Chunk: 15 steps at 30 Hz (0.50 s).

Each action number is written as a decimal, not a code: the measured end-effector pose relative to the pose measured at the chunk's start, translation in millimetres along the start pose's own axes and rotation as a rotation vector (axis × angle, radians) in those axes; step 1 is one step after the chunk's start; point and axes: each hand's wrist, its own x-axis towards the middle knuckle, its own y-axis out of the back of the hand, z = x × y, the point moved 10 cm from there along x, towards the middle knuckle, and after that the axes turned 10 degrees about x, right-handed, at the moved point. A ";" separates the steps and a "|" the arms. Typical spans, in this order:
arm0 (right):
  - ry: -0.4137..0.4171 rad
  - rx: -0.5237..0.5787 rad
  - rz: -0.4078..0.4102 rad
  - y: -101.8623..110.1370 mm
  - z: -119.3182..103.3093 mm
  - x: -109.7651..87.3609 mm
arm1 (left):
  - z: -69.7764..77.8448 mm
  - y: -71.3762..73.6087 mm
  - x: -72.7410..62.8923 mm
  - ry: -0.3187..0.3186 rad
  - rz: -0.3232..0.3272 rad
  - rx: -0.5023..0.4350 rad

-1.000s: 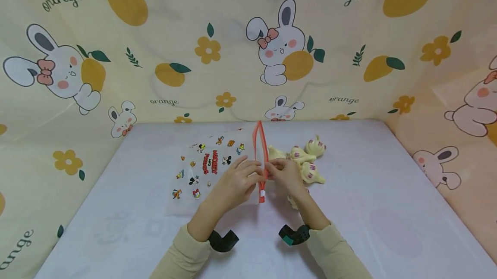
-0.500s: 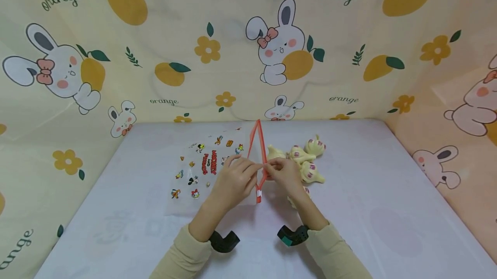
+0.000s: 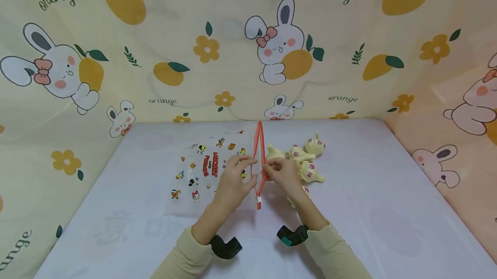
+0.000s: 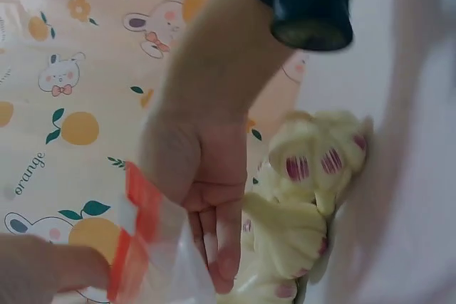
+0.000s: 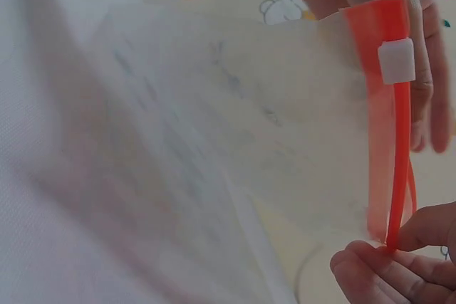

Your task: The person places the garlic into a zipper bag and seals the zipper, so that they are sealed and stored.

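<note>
A clear zip bag [image 3: 194,164] with cartoon prints and an orange slider rim [image 3: 261,134] lies in front of me, its mouth facing right and parted. My right hand [image 3: 284,174] pinches the right-hand edge of that rim between thumb and fingers, plainly seen in the right wrist view. At the opposite edge is my left hand [image 3: 234,180], fingers spread over the bag and thumb close to the rim. A white slider [image 5: 396,61] sits near the rim's near end. Just beyond my right hand are several garlic bulbs [image 3: 310,171], pale with purple marks, one partly hidden under the forearm.
A pale cloth covers the table [image 3: 369,210]. Behind it and at both sides hang cream curtains [image 3: 233,11] printed with rabbits and oranges. A black wrist camera [image 3: 226,246] is strapped at the left wrist, another wrist camera [image 3: 293,235] at the right.
My left hand's fingers have come off the right-hand edge and spread apart, moving slightly left. The bag's mouth first widened, then narrowed. My right hand stays at the rim; the garlic has not moved.
</note>
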 end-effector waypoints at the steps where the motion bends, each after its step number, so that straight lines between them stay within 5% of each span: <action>1: -0.002 0.005 0.001 -0.1 0.4 0.0 | -5.6 -1.9 -0.3 0.063 -0.024 -0.026; 7: -0.028 0.036 0.003 -0.6 3.3 0.1 | -30.3 -7.1 0.7 0.304 -0.106 -0.203; 15: -0.043 0.014 0.017 3.0 3.1 -1.7 | -40.2 7.5 13.3 0.353 -0.067 -0.184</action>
